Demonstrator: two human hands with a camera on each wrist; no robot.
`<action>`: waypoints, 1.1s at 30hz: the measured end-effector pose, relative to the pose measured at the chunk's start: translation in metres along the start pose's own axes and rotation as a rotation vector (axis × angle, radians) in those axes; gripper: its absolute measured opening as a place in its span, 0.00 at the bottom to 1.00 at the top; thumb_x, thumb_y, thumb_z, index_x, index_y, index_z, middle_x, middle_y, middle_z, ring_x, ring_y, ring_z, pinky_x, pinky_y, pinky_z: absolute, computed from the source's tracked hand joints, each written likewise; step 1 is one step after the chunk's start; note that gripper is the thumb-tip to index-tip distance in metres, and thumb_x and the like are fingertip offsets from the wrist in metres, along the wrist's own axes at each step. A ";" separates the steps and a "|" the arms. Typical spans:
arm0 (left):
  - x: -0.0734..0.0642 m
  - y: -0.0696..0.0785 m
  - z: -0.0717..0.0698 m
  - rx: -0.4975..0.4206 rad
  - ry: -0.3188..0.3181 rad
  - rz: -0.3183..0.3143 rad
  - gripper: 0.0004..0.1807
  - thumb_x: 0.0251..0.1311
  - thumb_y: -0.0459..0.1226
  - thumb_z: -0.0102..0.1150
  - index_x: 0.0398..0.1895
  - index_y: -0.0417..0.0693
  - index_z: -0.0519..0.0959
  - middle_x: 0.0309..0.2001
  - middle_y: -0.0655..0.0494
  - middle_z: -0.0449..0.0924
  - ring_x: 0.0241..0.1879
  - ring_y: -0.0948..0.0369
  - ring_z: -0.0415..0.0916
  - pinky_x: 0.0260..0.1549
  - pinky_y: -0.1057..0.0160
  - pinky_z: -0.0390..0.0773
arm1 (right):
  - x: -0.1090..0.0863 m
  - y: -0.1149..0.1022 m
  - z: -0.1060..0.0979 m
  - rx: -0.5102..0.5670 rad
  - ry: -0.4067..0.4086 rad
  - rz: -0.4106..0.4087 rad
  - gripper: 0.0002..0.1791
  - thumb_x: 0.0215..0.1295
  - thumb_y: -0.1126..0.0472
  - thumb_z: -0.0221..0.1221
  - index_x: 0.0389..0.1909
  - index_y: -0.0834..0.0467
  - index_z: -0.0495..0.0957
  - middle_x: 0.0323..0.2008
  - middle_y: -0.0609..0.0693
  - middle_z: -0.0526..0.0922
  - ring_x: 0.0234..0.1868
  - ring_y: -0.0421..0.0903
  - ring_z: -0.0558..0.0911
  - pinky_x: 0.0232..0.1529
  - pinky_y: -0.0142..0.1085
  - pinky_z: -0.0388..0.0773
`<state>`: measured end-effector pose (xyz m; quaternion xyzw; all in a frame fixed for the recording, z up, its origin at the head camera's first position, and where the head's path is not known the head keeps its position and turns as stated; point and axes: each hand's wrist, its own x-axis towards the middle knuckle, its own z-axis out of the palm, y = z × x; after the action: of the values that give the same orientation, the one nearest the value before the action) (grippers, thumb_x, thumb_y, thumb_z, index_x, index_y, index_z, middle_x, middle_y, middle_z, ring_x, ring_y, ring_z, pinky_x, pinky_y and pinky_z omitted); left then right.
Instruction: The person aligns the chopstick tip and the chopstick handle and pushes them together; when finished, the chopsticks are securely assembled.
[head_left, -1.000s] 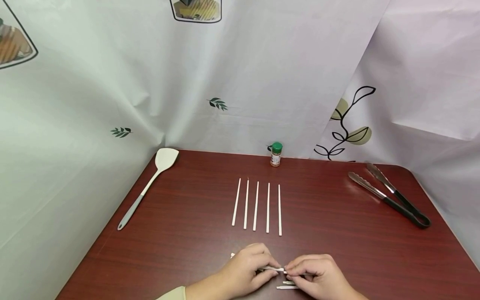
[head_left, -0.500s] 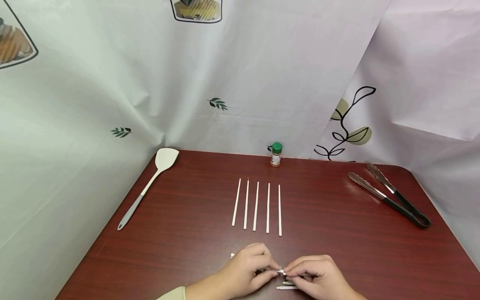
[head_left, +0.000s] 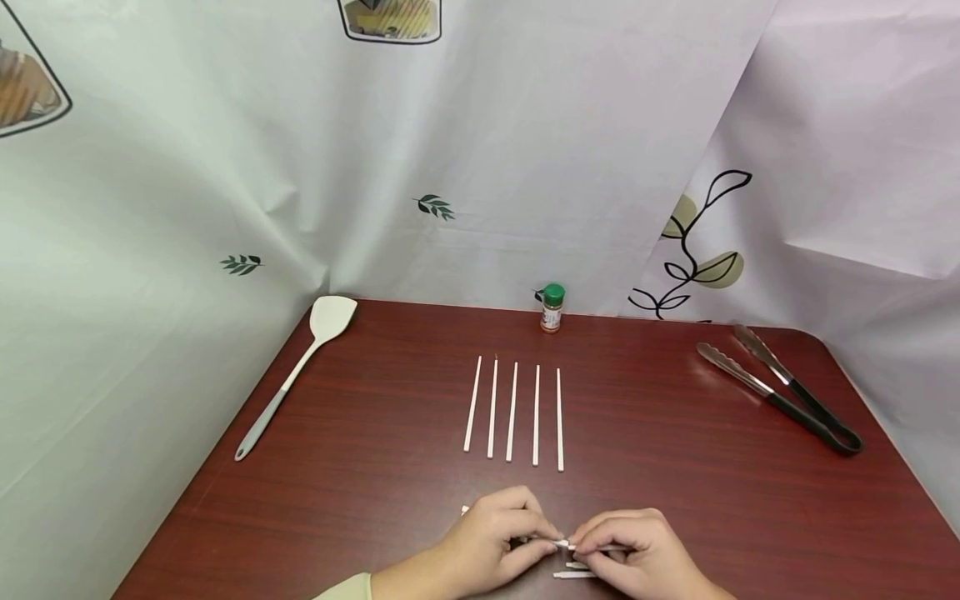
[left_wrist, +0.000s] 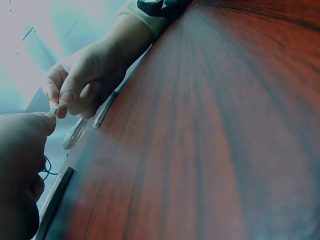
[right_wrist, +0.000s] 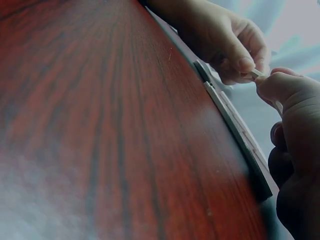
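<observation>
head view: at six o'clock we find a left hand (head_left: 491, 540) and at five o'clock a right hand (head_left: 639, 548), facing each other low over the tabletop (head_left: 375, 467). both have thumb and fingers clamped on a thin white stick (head_left: 561, 543), which bridges the small gap between them. we cannot tell whether it is one length or two ends meeting there.

to handle this well, we would judge it best to pinch close to that gap, keep everything in one straight line, and push, pull or turn only along the stick's length; a sideways bend could strain so slim a shape. its surface looks smooth, so a firm, even pinch should guard against slipping.

loose pieces (head_left: 573, 575) lie just beside the right hand, at five o'clock, one stepping down to a narrower tip. between five and six o'clock, nearer the centre, five white sticks (head_left: 512, 412) lie side by side, apart, straight and slightly tapered.

the tabletop is reddish brown, wood-grained and softly shiny. at eight o'clock rests a pale, flat-headed spatula (head_left: 301, 367); past three o'clock, splayed metal tongs (head_left: 802, 421) with dark handles; near the centre, towards three, a small green-capped jar (head_left: 552, 310) stands upright.
</observation>
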<state>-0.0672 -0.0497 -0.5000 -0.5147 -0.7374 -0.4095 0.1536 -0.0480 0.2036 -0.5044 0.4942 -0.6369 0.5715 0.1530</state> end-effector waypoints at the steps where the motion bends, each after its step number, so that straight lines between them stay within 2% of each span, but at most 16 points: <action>1: 0.000 0.000 0.000 -0.005 -0.003 0.000 0.09 0.64 0.33 0.75 0.45 0.53 0.90 0.39 0.65 0.78 0.32 0.73 0.75 0.35 0.85 0.71 | 0.000 0.000 0.000 0.000 0.001 -0.001 0.10 0.62 0.79 0.69 0.39 0.62 0.86 0.36 0.58 0.89 0.29 0.42 0.84 0.23 0.19 0.72; 9: 0.001 0.002 0.000 -0.009 -0.023 0.006 0.09 0.64 0.33 0.75 0.45 0.53 0.90 0.38 0.65 0.79 0.34 0.75 0.74 0.38 0.85 0.71 | -0.004 0.002 -0.001 -0.023 0.004 0.007 0.10 0.63 0.78 0.69 0.38 0.61 0.86 0.36 0.56 0.89 0.22 0.34 0.74 0.19 0.17 0.66; 15: 0.001 0.003 0.002 0.024 0.007 0.003 0.10 0.64 0.31 0.73 0.46 0.51 0.89 0.39 0.65 0.79 0.35 0.74 0.74 0.40 0.84 0.72 | -0.009 0.005 0.000 -0.133 0.067 0.053 0.16 0.53 0.79 0.75 0.38 0.58 0.87 0.35 0.54 0.90 0.31 0.39 0.87 0.29 0.24 0.79; 17: 0.001 0.003 0.003 0.037 0.018 0.001 0.11 0.64 0.30 0.72 0.46 0.51 0.88 0.39 0.65 0.78 0.36 0.74 0.74 0.41 0.83 0.72 | -0.011 0.005 0.000 -0.165 0.095 0.074 0.15 0.54 0.77 0.76 0.37 0.57 0.87 0.34 0.53 0.90 0.34 0.42 0.89 0.33 0.27 0.83; 22: 0.001 0.003 0.004 0.058 0.015 -0.015 0.09 0.66 0.32 0.71 0.46 0.52 0.88 0.40 0.65 0.79 0.39 0.76 0.74 0.44 0.82 0.73 | -0.012 0.006 0.001 -0.177 0.121 0.095 0.11 0.59 0.72 0.76 0.37 0.57 0.87 0.33 0.52 0.89 0.33 0.42 0.88 0.33 0.27 0.83; 27: 0.001 0.003 0.003 0.067 0.003 -0.019 0.06 0.69 0.34 0.70 0.46 0.52 0.88 0.41 0.65 0.80 0.41 0.77 0.75 0.46 0.82 0.73 | -0.014 0.006 -0.001 -0.164 0.110 0.109 0.18 0.50 0.78 0.77 0.37 0.56 0.89 0.33 0.52 0.90 0.32 0.40 0.88 0.29 0.27 0.81; 33: 0.001 0.003 0.002 0.068 -0.018 -0.024 0.06 0.69 0.34 0.70 0.46 0.52 0.88 0.41 0.65 0.80 0.43 0.77 0.75 0.47 0.82 0.73 | -0.015 0.005 -0.002 -0.174 0.087 0.141 0.17 0.52 0.77 0.77 0.37 0.54 0.89 0.32 0.51 0.89 0.32 0.39 0.88 0.30 0.27 0.82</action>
<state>-0.0643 -0.0467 -0.4990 -0.5040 -0.7582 -0.3815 0.1596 -0.0460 0.2117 -0.5185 0.4076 -0.7100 0.5445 0.1823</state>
